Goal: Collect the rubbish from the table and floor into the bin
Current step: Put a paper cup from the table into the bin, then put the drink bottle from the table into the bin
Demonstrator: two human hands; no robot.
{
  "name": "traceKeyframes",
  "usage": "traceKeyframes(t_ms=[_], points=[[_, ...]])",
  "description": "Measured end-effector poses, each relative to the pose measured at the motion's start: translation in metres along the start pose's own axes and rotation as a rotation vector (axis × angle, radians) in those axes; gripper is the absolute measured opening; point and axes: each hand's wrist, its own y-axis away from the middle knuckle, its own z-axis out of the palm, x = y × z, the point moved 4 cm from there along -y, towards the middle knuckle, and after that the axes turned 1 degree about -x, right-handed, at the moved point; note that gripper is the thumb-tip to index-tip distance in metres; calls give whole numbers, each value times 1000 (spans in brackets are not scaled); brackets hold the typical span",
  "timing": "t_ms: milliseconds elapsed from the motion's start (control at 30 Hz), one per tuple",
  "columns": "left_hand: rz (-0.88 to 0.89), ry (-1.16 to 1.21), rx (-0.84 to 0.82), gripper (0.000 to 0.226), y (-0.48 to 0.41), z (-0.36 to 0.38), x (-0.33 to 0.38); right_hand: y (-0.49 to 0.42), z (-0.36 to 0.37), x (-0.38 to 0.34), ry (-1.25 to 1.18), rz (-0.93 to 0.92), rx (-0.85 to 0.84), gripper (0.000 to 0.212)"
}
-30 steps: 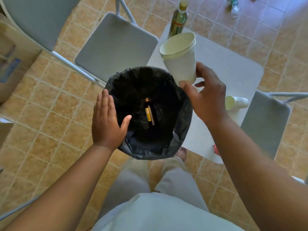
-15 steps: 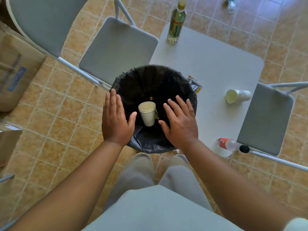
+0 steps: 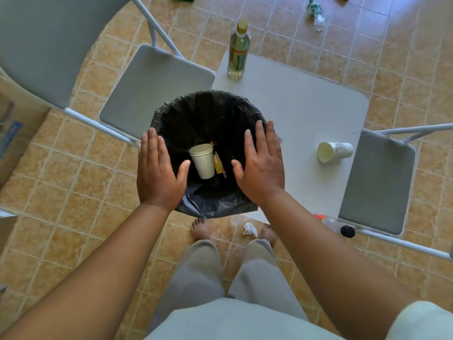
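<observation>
While left hand [image 3: 159, 173] and right hand [image 3: 261, 165] are held flat, empty, paper cup [image 3: 334, 151] on worktop [image 3: 306, 99] is judged light, crushable; mid-wall hold advised.

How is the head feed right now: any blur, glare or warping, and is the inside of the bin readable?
Head view: sharp in the centre, paper cup plain against the dark liner of the bin; head view, edges: wide-angle bending curves the floor tiles, and the cardboard box is soft; head view, table: even daylight, no glare.
</observation>
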Motion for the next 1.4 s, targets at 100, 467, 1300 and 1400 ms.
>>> traceKeyframes(t_ms=[100, 467, 1300, 1400], points=[[-18, -3, 3, 78, -20, -1, 7, -24, -2, 7, -8, -8, 9, 70], [-35, -27, 9, 79, -41, -3, 12, -76, -40, 14, -252, 20, 212, 62], [-16, -30, 28, 78, -41, 1, 8, -284, 3, 43, -22, 9, -69, 31], [-21, -27, 12, 79, -42, 1, 9, -255, -47, 46, -224, 52, 218, 34]])
